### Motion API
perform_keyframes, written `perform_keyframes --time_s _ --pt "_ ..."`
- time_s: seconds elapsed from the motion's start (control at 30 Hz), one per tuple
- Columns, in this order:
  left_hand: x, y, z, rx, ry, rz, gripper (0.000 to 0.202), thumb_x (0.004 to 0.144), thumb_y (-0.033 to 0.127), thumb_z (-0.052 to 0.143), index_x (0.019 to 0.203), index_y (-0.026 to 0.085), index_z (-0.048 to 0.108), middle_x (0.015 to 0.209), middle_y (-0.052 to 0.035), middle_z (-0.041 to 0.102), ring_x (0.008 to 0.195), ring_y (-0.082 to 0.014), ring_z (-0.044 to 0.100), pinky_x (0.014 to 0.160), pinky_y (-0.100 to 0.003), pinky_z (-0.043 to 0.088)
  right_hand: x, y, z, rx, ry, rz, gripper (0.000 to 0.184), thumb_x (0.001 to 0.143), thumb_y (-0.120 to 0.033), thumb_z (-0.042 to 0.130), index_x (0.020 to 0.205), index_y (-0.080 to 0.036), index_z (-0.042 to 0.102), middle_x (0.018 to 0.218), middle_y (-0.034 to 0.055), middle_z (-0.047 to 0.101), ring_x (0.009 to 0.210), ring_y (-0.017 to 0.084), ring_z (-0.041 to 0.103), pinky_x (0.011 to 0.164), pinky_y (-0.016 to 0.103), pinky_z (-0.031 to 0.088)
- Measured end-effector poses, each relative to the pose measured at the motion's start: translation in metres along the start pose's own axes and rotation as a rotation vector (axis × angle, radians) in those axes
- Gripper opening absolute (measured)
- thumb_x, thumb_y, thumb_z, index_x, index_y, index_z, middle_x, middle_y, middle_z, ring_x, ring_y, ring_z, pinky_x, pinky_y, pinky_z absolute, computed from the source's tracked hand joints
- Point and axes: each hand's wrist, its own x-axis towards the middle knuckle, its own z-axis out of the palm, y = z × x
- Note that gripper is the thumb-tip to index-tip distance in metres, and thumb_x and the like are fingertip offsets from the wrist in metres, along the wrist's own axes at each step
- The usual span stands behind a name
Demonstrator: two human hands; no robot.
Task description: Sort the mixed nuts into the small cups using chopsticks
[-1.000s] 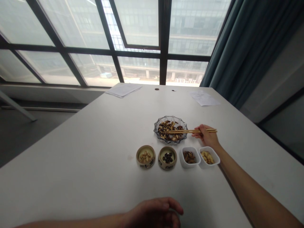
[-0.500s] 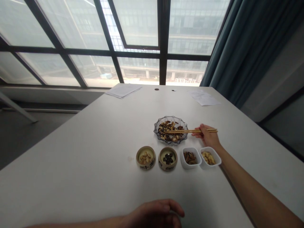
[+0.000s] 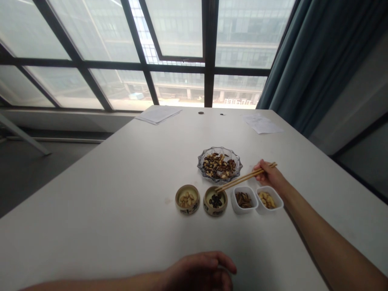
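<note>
Head view: the left grip [image 3: 200,273] lies loosely curled on the near counter [image 3: 91,210]. The right grip [image 3: 269,174] is clamped on chopsticks [image 3: 242,180], their tips together over the rim of a ceramic bowl [image 3: 215,212] of black seeds [image 3: 216,201], just beside a white dish [image 3: 234,206]. Beyond sits a glass plate [image 3: 239,163] of mixed seeds [image 3: 218,166].

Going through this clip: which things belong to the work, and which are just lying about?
In use: right hand holding chopsticks; empty left hand; glass dish of mixed seeds and nuts; ceramic bowl of nuts; ceramic bowl of dark seeds; white dish of striped seeds; white dish of pale nuts.
Lying about: two sheets of paper at the table's far end.
</note>
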Motion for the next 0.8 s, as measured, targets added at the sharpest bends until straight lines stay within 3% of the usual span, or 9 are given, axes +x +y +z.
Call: perform_keyframes --time_s 0.1,0.3,0.8 --pt "0.001 0.001 -0.002 -0.005 -0.004 -0.001 0.034 0.084 0.031 0.069 0.112 0.012 0.073 0.083 -0.0038 0.067 0.074 -0.0125 0.06 0.068 -0.026 0.035 -0.003 -0.001 0.003 0.043 -0.069 0.079 0.054 0.063 -0.069 0.091 0.067 -0.018 0.072 0.057 0.0024 0.072 0.037 0.011 0.061 0.035 0.017 0.048" --pt "0.0 0.001 -0.003 -0.018 -0.006 0.003 0.034 0.084 0.031 0.069 0.113 0.013 0.072 0.085 -0.0041 0.067 0.077 -0.0119 0.06 0.07 -0.025 0.036 -0.004 -0.006 0.005 0.061 -0.059 0.115 0.053 0.059 -0.065 0.094 0.066 -0.017 0.072 0.056 0.0028 0.071 0.037 0.01 0.06 0.037 0.017 0.049" --pt "0.001 0.0 -0.003 -0.029 -0.023 0.008 0.034 0.082 0.032 0.071 0.111 0.013 0.071 0.084 -0.0041 0.066 0.075 -0.0123 0.059 0.069 -0.026 0.034 0.006 0.0 -0.015 0.101 0.043 0.044 0.046 0.066 -0.059 0.093 0.064 -0.019 0.071 0.051 0.0007 0.066 0.035 0.009 0.054 0.033 0.018 0.045"
